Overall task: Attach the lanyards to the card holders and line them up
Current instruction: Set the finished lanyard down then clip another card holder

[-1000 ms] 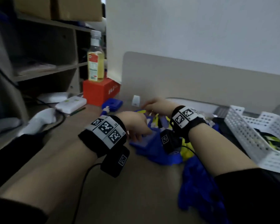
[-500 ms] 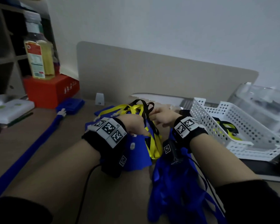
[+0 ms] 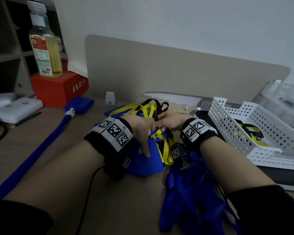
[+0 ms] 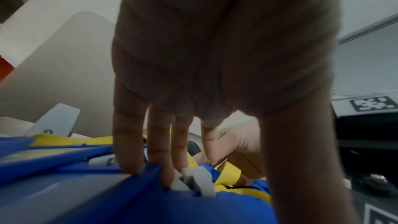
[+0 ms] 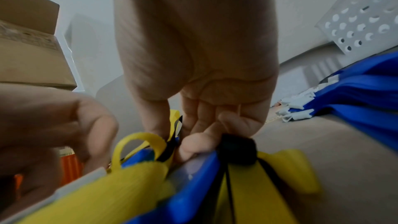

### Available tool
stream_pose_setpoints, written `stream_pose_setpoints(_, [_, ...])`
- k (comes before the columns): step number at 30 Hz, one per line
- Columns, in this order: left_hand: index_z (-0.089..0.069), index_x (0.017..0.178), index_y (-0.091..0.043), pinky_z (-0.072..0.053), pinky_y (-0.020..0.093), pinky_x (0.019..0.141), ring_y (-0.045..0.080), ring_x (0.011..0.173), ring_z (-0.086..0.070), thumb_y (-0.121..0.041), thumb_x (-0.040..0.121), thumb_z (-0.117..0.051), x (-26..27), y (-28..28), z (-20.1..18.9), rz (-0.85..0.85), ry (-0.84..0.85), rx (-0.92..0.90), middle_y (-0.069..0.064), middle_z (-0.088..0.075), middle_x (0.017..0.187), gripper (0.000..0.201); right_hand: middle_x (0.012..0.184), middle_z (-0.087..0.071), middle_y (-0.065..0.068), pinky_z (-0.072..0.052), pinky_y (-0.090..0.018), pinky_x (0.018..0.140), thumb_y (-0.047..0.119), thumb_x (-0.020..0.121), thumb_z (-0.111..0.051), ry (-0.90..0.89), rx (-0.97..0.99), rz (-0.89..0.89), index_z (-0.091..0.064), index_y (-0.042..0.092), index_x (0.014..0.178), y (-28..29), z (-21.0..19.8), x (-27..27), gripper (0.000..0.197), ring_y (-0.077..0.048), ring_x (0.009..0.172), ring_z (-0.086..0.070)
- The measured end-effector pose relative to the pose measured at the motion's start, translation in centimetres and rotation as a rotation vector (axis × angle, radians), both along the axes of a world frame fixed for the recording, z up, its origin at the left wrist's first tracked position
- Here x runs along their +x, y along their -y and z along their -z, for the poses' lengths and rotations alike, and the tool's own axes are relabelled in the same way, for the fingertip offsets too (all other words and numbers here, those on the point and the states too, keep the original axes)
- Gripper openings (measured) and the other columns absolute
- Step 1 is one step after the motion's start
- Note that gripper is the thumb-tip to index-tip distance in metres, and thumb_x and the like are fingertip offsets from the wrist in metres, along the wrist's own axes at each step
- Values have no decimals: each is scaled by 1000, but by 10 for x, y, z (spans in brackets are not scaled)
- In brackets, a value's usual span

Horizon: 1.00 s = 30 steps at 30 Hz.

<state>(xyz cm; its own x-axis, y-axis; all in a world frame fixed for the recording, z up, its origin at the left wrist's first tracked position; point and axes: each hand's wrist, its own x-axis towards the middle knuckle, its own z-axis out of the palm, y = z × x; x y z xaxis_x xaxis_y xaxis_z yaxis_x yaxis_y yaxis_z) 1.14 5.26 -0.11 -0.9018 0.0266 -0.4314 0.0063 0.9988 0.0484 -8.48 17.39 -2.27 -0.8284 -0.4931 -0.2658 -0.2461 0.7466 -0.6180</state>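
Observation:
A stack of blue card holders (image 3: 148, 165) lies mid-desk under a tangle of yellow and black lanyards (image 3: 165, 150). My left hand (image 3: 143, 133) reaches down onto it. In the left wrist view its straight fingers (image 4: 129, 156) press the top edge of a blue holder (image 4: 86, 193) beside a white clip (image 4: 200, 181). My right hand (image 3: 168, 123) is just right of it. In the right wrist view the right hand (image 5: 193, 142) pinches a yellow lanyard (image 5: 129, 193) at a black piece above the blue holder (image 5: 193, 185). A pile of blue lanyards (image 3: 190, 192) lies under my right forearm.
A white perforated basket (image 3: 231, 114) holding yellow and black lanyards stands at the right. At the left, another blue holder (image 3: 80, 103) trails a long blue strap (image 3: 32, 156) toward the front edge. A red box (image 3: 58, 90) with a bottle (image 3: 46, 53) stands back left by the beige divider (image 3: 176, 73).
The head view has swung right and closer. Both hands have come together over the tangle, and my left thumb and fingers have lowered onto the blue holder.

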Motion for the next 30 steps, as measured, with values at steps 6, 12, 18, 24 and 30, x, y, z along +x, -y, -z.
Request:
stream_pose_setpoints(6, [-49, 123, -28, -41, 33, 83, 19, 104, -41, -48, 71, -79, 7, 0, -1, 35, 12, 42, 1, -41, 133, 64, 58, -52, -2, -30, -10, 31, 23, 93, -60, -35, 52, 12, -50, 13, 71, 3, 0, 4, 26, -6, 42, -46])
stream_pose_setpoints(12, [-49, 126, -20, -38, 23, 63, 13, 88, -43, -50, 78, -72, 11, -1, 0, 65, 6, 7, 2, -44, 129, 61, 58, -53, -1, -33, -14, 35, 24, 93, -59, -34, 61, 37, -50, 14, 70, 3, 1, 7, 27, -10, 49, -44])
stream_pose_setpoints(18, [-45, 101, -21, -30, 22, 58, 11, 70, -37, -64, 81, -59, 9, 2, 6, 115, 44, -52, -3, -38, 86, 49, 64, -55, -2, -34, -21, 44, 25, 94, -57, -45, 91, 32, -55, 12, 84, 2, -1, 10, 16, -11, 55, -46])
stream_pose_setpoints(24, [-50, 109, -28, -31, 37, 85, 24, 115, -32, -73, 75, -56, 7, 15, 7, 114, -46, -47, 1, -37, 122, 57, 67, -54, -2, -35, -25, 49, 23, 96, -55, -22, 20, 58, -47, 11, 125, 0, -1, 16, 33, -14, 61, -47])
stream_pose_setpoints(30, [-55, 70, -25, -36, 29, 65, 15, 70, -51, -63, 79, -63, 8, 18, 6, 97, -145, 370, -3, -54, 74, 40, 69, -54, -4, -37, -20, 49, 20, 97, -51, -47, -42, 30, -54, 9, 104, -5, -4, 18, 13, -14, 65, -49])
